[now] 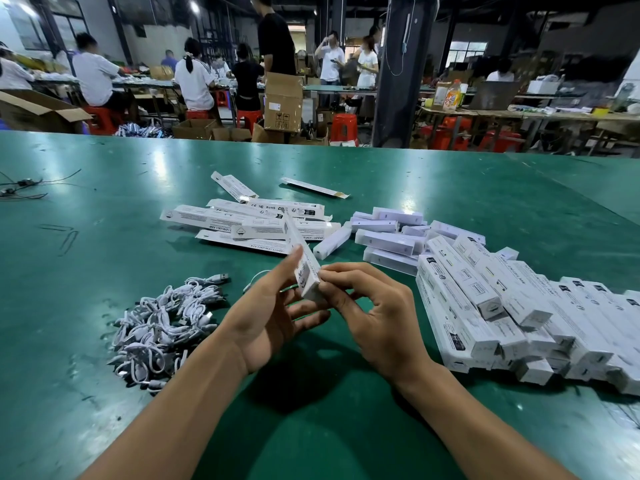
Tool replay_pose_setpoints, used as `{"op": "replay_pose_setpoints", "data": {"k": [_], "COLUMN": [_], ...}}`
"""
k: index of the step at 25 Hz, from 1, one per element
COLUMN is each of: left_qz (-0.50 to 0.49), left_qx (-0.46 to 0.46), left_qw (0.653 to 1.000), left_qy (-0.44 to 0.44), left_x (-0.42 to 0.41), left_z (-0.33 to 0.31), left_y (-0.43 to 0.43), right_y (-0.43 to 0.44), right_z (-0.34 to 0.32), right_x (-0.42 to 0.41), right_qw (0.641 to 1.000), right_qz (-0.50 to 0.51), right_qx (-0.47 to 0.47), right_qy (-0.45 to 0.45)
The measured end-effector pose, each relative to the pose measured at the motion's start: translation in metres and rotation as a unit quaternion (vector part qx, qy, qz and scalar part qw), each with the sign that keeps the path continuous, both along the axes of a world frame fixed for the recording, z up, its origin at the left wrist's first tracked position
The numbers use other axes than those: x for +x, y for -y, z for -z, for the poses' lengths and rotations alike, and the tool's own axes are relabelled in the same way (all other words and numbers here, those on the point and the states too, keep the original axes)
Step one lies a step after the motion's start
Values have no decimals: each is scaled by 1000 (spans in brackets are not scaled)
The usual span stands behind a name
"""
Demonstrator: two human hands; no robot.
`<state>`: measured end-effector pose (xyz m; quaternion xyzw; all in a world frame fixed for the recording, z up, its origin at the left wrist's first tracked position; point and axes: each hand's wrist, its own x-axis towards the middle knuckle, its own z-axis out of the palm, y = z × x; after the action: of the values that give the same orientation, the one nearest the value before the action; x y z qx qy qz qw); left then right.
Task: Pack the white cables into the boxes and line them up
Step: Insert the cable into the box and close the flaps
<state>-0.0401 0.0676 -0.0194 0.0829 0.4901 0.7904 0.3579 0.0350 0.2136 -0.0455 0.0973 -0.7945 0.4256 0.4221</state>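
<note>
I hold a long white box [300,252] tilted up and away over the green table [104,237]. My left hand [273,313] grips its near end from the left, thumb on top. My right hand [374,313] pinches the box's near end flap with thumb and forefinger. A heap of coiled white cables [162,323] lies to the left of my left hand. One loose white cable [258,277] shows behind my left thumb. Flat unfolded boxes [249,223] lie beyond my hands. Lined-up white boxes [519,317] stand in rows at the right.
White lamp units [388,233] lie jumbled between the flat boxes and the rows. Dark wires [20,188] sit at the far left of the table. Beyond the far edge are cardboard cartons [282,102], red stools, a dark pillar [398,71] and several people at other benches.
</note>
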Motion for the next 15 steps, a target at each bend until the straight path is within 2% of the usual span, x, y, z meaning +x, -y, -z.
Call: {"op": "replay_pose_setpoints", "data": {"k": [3,5,6,8,9,10,11,13,15], "left_qz": [-93,-166,-189,-195,-190,-189,-190,-203,-217], "left_qx": [-31,-116,-184,-320,-360,-375,-376,-366,-357], "left_qw": [995,974,948,846,788,744,717,697,704], "left_qy": [-15,-99,-179,-379,-462,-520,-556,-582,-575], "left_x": [-5,-8,-9,-11,-11,-11,-12,-11,-10], "left_z": [5,12,16,24,27,30,31,32,31], "left_y": [-1,0,1,3,3,2,2,2,3], "right_y": [0,-3,-7,-15,-16,-17,-18,-24,-37], "right_z": [4,9,12,14,15,16,16,10,-8], "right_x": [2,0,-2,-9,-13,-16,-21,-32,-47], "right_qw": [996,984,974,934,908,887,873,853,826], "right_qz": [-14,26,74,192,236,265,284,307,326], "right_qx": [51,96,112,156,179,200,221,264,295], "right_qy": [68,145,182,259,296,321,330,330,353]}}
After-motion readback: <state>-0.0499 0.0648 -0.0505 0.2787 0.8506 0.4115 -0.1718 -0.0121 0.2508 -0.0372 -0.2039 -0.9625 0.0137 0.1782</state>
